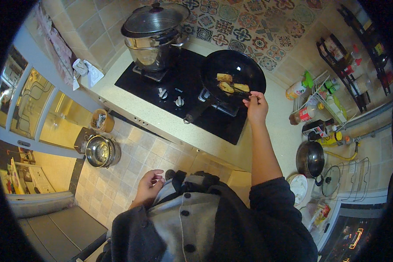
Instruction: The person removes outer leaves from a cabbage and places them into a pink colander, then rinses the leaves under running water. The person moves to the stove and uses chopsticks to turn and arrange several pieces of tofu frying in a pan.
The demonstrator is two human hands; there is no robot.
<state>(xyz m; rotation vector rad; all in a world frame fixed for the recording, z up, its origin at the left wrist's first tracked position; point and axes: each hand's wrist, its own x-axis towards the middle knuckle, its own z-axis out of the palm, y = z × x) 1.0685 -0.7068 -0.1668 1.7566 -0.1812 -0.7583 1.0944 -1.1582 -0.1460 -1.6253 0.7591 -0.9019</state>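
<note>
A black wok [216, 62] with a long handle sits on the right burner of a black glass gas hob [131, 80]. Several browned pieces of food [226, 87] lie in the wok. My right hand [257, 104] is at the wok's near right rim, its fingers closed on the end of a thin dark utensil [240, 89], perhaps chopsticks, that reaches to the food. Low in front of my body, my left hand [149, 185] is held with its fingers loosely curled and apart, holding nothing. The wok's handle [198, 111] points towards me, untouched.
A lidded steel steamer pot [147, 52] stands on the left burner. Sauce bottles [306, 113], a dark pan [310, 159] and a white bowl [298, 188] line the right counter. On the tiled floor are a metal pot [100, 151] and a waste bin [107, 122].
</note>
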